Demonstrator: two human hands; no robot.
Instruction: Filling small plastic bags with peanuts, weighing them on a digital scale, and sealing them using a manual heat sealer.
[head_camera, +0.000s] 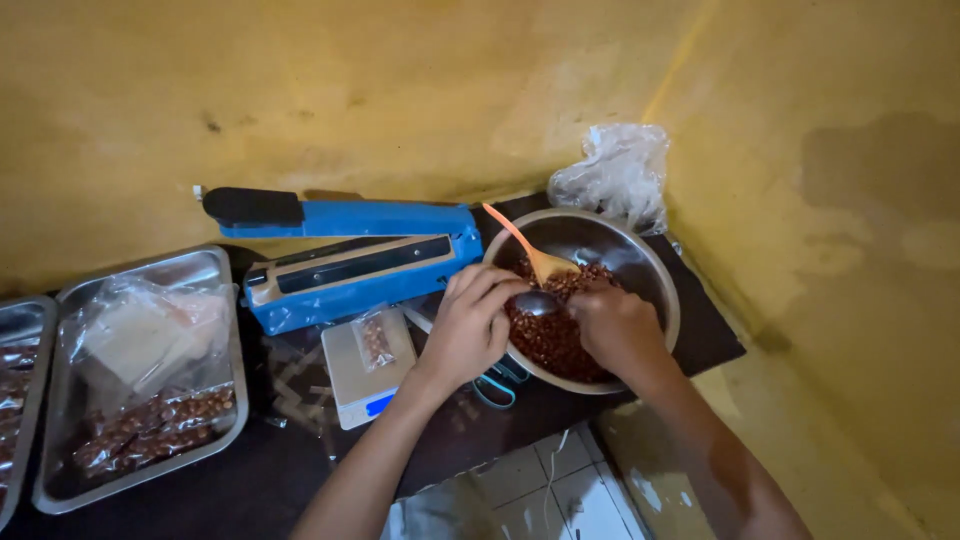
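Reddish-brown peanuts (552, 335) sitting in round steel bowl (655, 275) at table corner. We're curling left hand (470, 325) fingers around metal spoon (537, 302); right hand (615, 325) closed, contents hidden. Risk: nuts spilling over rim, bowl sliding off edge.

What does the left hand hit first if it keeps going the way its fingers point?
Probably the metal spoon right at the left hand's fingertips, then the peanuts in the steel bowl. Depth is unclear; it may already touch the spoon.
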